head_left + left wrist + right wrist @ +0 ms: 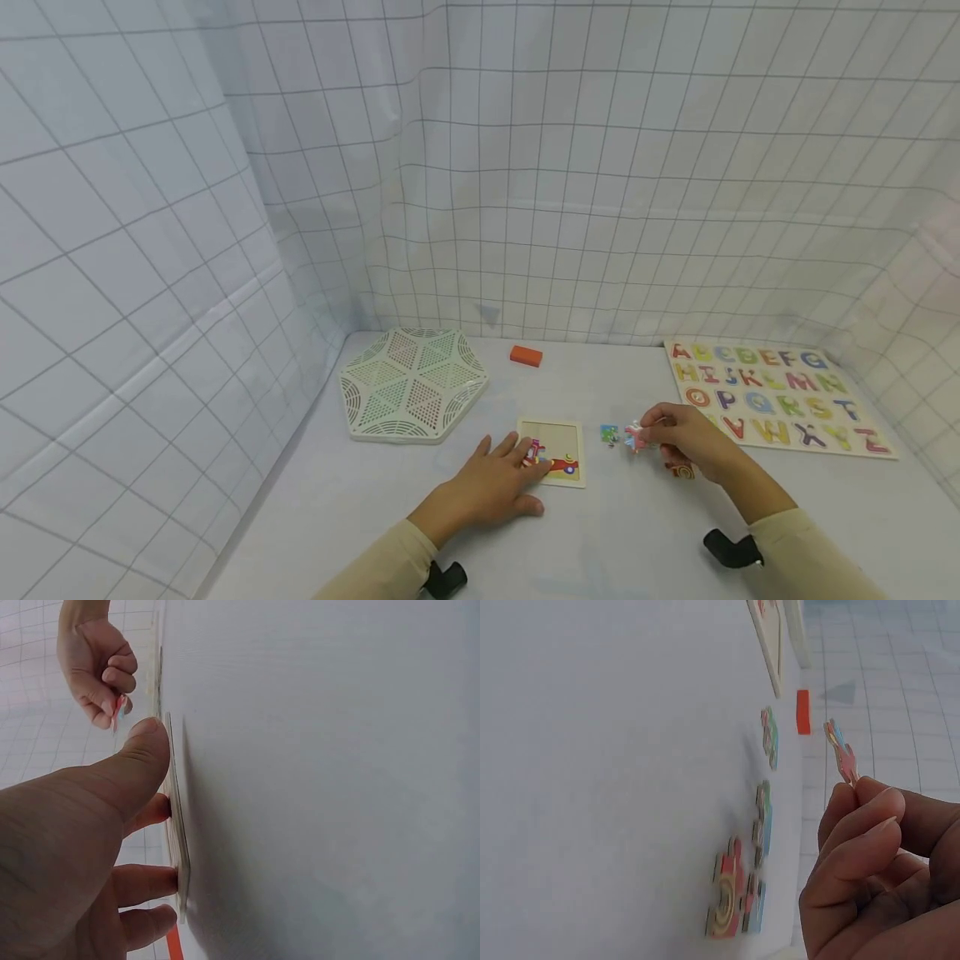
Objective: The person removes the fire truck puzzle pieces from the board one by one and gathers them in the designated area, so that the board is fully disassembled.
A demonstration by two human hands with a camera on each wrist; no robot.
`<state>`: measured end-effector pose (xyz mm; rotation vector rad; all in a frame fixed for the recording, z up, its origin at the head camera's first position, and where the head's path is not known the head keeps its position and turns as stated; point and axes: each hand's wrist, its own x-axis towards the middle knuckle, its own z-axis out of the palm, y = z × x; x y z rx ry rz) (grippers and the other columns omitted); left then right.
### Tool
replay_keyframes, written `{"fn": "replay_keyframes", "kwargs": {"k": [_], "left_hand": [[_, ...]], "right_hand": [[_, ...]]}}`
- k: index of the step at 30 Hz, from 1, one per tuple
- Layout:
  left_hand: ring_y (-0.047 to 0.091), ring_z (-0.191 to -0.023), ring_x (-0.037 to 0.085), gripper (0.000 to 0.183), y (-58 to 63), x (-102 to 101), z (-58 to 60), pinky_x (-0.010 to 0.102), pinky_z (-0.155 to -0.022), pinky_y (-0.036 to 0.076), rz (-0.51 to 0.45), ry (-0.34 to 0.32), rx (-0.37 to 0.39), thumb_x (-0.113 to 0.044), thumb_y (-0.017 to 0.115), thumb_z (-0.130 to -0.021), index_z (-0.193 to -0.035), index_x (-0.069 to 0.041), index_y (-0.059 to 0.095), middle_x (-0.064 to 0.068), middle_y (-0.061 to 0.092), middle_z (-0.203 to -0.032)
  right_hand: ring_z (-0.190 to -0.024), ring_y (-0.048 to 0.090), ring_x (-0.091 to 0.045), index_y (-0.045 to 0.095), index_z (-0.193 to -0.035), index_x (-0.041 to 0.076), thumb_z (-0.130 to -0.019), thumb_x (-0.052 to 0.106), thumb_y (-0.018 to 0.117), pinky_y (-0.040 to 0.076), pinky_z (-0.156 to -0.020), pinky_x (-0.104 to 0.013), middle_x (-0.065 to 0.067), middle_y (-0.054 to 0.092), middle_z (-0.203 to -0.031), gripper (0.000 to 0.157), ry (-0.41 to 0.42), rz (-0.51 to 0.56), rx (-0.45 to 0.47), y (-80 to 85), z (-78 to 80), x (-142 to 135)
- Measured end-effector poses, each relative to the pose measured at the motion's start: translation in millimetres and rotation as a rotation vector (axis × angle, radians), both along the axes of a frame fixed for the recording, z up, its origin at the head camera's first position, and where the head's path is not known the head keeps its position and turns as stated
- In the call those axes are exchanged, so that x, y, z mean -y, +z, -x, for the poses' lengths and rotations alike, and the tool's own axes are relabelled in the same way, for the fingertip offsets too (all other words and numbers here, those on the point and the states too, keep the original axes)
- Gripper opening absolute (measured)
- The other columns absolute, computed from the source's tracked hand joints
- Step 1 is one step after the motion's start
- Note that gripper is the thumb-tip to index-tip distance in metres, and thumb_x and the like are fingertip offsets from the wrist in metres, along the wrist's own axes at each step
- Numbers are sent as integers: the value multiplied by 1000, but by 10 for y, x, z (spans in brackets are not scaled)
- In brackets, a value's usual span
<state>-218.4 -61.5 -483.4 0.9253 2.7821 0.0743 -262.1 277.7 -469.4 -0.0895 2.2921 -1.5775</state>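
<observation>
My left hand [495, 483] rests its spread, mostly straight fingers on the left side of a small wooden puzzle board [558, 429]. Picture pieces fill the lower part of that board, and its upper part shows bare wood. Between thumb and forefinger, my right hand [686, 437] pinches a pink and blue puzzle piece [843, 754], raised above the table. Other loose pieces lie near this hand: a green and blue piece [609, 433] to its left and a red piece with a round wheel shape [726, 892] below it.
A wooden alphabet board [795, 408] with coloured letters lies at the right. At the back left is a pale perforated hexagonal panel [412, 387]. An orange-red block [526, 356] sits near the back edge. White grid-patterned sheets [585, 167] hang around the table.
</observation>
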Motion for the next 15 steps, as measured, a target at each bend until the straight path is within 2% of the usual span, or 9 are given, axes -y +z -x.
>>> {"fn": "replay_keyframes", "kwargs": {"k": [3, 6, 9, 15], "left_hand": [[28, -154, 30, 65, -5, 7, 6, 62, -120, 25, -6, -1, 2, -66, 56, -94, -153, -41, 45, 7, 37, -163], [28, -154, 31, 65, -26, 17, 18, 62, -120, 24, -11, -1, 0, -65, 56, -94, -153, -41, 45, 7, 38, -163], [27, -154, 31, 64, -45, 23, 31, 62, -120, 24, -17, -1, 2, -64, 56, -95, -153, -41, 45, 8, 38, -163], [26, -154, 31, 64, -44, 15, 37, 63, -120, 23, -37, -4, 23, -63, 58, -95, -153, -40, 45, 8, 37, -164]], "right_hand": [[-59, 48, -8, 58, -111, -3, -97, 17, 67, 43, -51, -21, -5, 64, -85, 26, 14, -15, -12, -17, -41, -188], [-59, 47, -8, 59, -109, -2, -97, 17, 68, 40, -50, -22, -5, 63, -83, 24, 13, -47, 3, -69, -63, -262], [-58, 46, -11, 60, -107, -1, -96, 16, 69, 39, -49, -23, -5, 62, -81, 22, 11, -94, 2, -118, -79, -238], [-62, 53, -17, 63, -100, 1, -95, 8, 67, 44, -51, -27, -6, 61, -78, 10, 25, -239, -91, -153, -140, -128]]}}
